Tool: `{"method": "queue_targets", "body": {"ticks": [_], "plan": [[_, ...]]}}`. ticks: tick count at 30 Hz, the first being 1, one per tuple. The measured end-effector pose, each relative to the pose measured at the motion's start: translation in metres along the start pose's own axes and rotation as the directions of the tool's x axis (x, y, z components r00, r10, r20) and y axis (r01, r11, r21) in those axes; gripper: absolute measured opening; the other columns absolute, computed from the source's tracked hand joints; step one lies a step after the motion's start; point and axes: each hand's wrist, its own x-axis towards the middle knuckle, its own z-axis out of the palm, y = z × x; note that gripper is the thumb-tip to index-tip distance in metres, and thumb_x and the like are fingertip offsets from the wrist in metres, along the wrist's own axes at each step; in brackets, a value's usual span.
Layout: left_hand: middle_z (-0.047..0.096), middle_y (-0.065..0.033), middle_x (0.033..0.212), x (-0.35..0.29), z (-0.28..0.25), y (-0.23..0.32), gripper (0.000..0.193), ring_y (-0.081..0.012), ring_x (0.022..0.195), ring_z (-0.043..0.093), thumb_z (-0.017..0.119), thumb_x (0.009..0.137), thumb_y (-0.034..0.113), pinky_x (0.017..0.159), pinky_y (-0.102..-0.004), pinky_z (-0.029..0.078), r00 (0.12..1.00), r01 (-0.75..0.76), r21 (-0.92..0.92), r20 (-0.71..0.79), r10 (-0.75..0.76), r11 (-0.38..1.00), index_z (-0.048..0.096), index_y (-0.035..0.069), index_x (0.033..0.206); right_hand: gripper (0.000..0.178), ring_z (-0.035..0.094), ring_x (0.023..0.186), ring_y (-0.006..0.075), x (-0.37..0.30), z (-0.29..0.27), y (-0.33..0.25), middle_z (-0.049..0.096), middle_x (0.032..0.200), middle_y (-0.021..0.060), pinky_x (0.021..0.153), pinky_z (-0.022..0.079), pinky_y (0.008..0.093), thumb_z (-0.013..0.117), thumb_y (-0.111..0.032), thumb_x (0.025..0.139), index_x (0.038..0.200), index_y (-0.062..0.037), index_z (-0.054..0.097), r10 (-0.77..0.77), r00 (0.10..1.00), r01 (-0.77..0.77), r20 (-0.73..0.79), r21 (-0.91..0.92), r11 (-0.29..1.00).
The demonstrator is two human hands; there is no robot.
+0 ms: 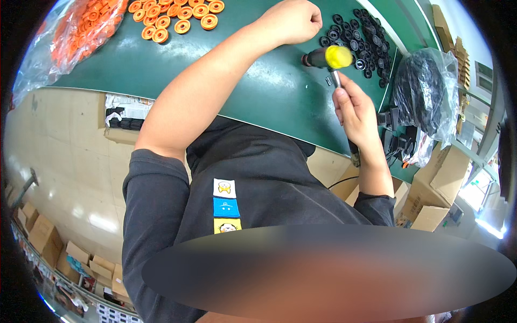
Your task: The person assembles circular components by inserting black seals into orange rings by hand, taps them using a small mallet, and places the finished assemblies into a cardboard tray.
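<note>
My right hand (355, 110) grips a two-faced mallet (326, 56) by its handle, held above the green table (258, 97). One end of the mallet's head is yellow, the other dark. My left arm reaches across the table, and my left hand (296, 22) is closed with its fingers curled at the table's far side. Whatever those fingers hold, if anything, is hidden. Just right of my left hand and beyond the mallet lies a pile of small round black plastic parts (371, 40). A small dark piece (329, 81) lies beside the mallet's handle.
Orange round plastic parts (183, 26) are spread at the table's far left, beside a clear bag of orange parts (89, 29). A plastic bag of black items (423, 81) stands at the right. Cardboard boxes (439, 175) stand lower right, with more boxes (46, 237) lower left.
</note>
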Motion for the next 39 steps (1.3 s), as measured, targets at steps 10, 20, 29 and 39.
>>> {"method": "queue_targets", "body": {"ticks": [10,20,29,39], "plan": [[0.069,-0.0213,0.083,0.002,-0.003,-0.003,0.018,-0.0365,0.083,0.068,0.061,0.083,0.015,0.076,-0.0422,0.054,1.0,0.004,0.007,0.014,-0.004,1.0,0.071,0.0,0.083,0.034,0.051,0.065,0.0087,0.007,0.003,0.002,0.052,0.073,0.0008,0.061,0.044,0.0256,0.051,-0.012,0.102,0.134,-0.0021,0.057,-0.091,0.991,0.102,-0.094,0.118,0.988],[0.071,-0.0205,0.087,0.002,-0.007,0.003,0.017,-0.034,0.085,0.07,0.061,0.084,0.014,0.078,-0.0405,0.055,0.995,0.079,-0.009,0.058,-0.078,0.997,0.072,0.0,0.086,0.033,0.05,0.065,0.0112,-0.002,0.001,0.009,0.052,0.072,0.0014,0.062,0.044,0.0271,0.051,-0.013,0.102,0.133,-0.0028,0.057,-0.075,0.994,0.087,-0.085,0.147,0.985],[0.061,-0.011,0.095,-0.014,-0.012,0.012,0.033,-0.0272,0.091,0.061,0.077,0.07,0.012,0.082,-0.0377,0.05,0.867,-0.233,0.177,0.483,0.122,0.956,0.063,0.002,0.098,0.031,0.055,0.065,0.0137,-0.016,-0.014,0.065,0.056,0.074,0.0057,0.062,0.047,0.0311,0.057,-0.007,0.097,0.127,0.0016,0.059,-0.016,0.992,0.057,-0.122,0.337,0.94],[0.065,-0.0054,0.094,-0.009,-0.007,0.023,0.032,-0.0178,0.088,0.063,0.076,0.08,0.013,0.08,-0.0322,0.051,0.864,-0.204,0.063,0.48,0.149,0.977,0.067,0.005,0.109,0.04,0.061,0.092,0.0321,-0.007,-0.046,0.085,0.061,0.097,0.0141,0.081,0.05,0.0388,0.079,-0.019,0.077,0.112,-0.0025,0.067,-0.549,0.768,0.296,-0.329,-0.578,0.76]]}}
